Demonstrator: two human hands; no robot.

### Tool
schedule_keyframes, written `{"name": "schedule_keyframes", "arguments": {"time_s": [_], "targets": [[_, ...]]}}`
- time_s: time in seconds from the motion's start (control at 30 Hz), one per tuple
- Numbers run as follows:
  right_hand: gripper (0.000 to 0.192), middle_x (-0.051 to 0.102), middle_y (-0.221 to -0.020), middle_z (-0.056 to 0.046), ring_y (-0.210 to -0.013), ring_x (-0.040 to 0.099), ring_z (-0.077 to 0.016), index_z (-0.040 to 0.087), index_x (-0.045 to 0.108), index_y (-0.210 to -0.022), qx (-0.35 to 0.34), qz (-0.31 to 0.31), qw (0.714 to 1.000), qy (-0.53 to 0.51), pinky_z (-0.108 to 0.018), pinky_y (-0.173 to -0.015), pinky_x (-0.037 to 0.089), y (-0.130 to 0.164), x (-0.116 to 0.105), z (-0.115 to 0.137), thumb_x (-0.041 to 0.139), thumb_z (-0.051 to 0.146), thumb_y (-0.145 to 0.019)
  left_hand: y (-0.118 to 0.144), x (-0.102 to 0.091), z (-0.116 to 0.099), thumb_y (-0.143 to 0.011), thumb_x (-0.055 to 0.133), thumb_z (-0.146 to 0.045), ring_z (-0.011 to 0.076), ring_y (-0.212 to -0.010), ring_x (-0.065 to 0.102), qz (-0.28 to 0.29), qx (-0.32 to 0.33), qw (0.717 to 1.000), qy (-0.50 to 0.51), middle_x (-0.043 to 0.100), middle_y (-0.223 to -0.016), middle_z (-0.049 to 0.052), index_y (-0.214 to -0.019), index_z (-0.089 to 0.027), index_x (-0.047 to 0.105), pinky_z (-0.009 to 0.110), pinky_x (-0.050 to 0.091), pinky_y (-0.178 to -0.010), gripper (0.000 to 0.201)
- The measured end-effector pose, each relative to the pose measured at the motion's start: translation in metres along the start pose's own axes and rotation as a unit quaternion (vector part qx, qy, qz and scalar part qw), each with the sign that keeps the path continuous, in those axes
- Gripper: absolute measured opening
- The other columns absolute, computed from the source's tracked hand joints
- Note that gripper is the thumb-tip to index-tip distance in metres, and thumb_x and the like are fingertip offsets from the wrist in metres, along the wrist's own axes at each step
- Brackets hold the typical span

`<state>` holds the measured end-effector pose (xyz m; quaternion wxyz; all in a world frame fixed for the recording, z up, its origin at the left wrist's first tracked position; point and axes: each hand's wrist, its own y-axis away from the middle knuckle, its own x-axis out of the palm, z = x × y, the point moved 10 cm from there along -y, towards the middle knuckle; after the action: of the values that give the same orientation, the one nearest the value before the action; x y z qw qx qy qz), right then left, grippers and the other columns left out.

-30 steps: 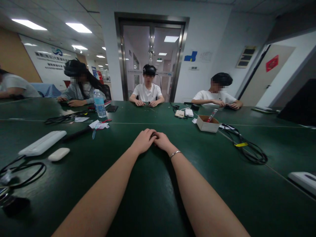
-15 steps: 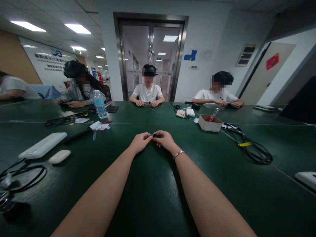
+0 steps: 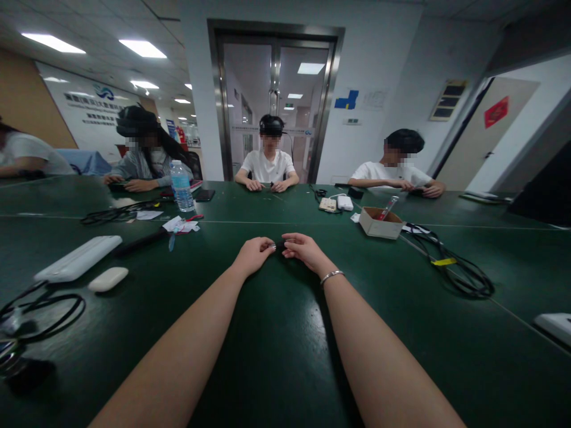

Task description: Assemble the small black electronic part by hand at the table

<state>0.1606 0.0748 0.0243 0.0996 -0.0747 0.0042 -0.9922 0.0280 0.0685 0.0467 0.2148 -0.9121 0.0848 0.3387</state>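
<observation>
— Two hands are meeting over one tiny thing; what is it?
— Hard to tell. A small dark object (image 3: 279,244) is sitting between the fingertips, just above the green table (image 3: 276,356), near the middle of the scene. It is too small to name.
— How is the left hand (image 3: 253,255) gripping?
— Its fingers are curling inward, with thumb and forefinger pinching the left end of the small dark object.
— And the right hand (image 3: 304,251)?
— It is pinching the right end the same way, fingertips pressed together on it. A silver bracelet (image 3: 332,275) is circling that wrist. Both forearms are reaching out from the near edge.
— What is lying around them?
— To the left, a long white device (image 3: 78,258) and a white oval case (image 3: 107,279) are resting near each other, with black cables (image 3: 42,309) looping nearer still. Farther left, a water bottle (image 3: 182,187) is standing upright beyond some paper scraps (image 3: 178,225).
— On the right?
— An open cardboard box (image 3: 377,222) is sitting well apart from the hands, a red-tipped stick leaning out of it, and a black cable bundle with a yellow tag (image 3: 450,267) is trailing toward the near right.
— Anyone else?
— Three people are sitting along the far edge, their own hands busy on the tabletop, and a fourth person is showing partly at the far left.
</observation>
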Motion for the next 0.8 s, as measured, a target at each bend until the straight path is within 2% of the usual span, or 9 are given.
{"name": "schedule_keyframes", "arguments": {"time_s": [0.23, 0.5, 0.8], "targets": [[0.015, 0.064, -0.072, -0.006, -0.052, 0.061, -0.0094, 0.007, 0.06, -0.089, 0.017, -0.033, 0.999, -0.001, -0.016, -0.048, 0.051, 0.0, -0.005, -0.002, 0.064, 0.003, -0.075, 0.001, -0.007, 0.004, -0.076, 0.057, -0.033, 0.0138, -0.074, 0.058, -0.035, -0.019, 0.996, 0.08, 0.063, -0.081, 0.002, -0.088, -0.019, 0.06, 0.025, 0.046, -0.069, 0.019], [0.012, 0.064, -0.073, -0.006, -0.051, 0.062, -0.0092, 0.008, 0.06, -0.088, 0.01, -0.041, 0.999, 0.006, -0.016, -0.048, 0.052, -0.002, -0.008, -0.003, 0.063, 0.004, -0.077, 0.0, -0.002, 0.01, -0.075, 0.057, -0.037, 0.0137, -0.068, 0.058, -0.01, -0.053, 0.994, 0.09, 0.064, -0.077, 0.003, -0.087, -0.018, 0.061, 0.025, 0.045, -0.064, 0.023], [0.014, 0.065, -0.071, -0.005, -0.051, 0.062, -0.0088, 0.007, 0.06, -0.091, 0.006, -0.032, 0.999, 0.018, -0.015, -0.049, 0.052, 0.0, -0.007, -0.002, 0.06, 0.001, -0.078, -0.002, 0.004, 0.014, -0.075, 0.056, -0.037, 0.0138, -0.066, 0.059, 0.001, -0.055, 0.992, 0.113, 0.065, -0.073, 0.003, -0.084, -0.017, 0.061, 0.026, 0.045, -0.064, 0.023]]}}
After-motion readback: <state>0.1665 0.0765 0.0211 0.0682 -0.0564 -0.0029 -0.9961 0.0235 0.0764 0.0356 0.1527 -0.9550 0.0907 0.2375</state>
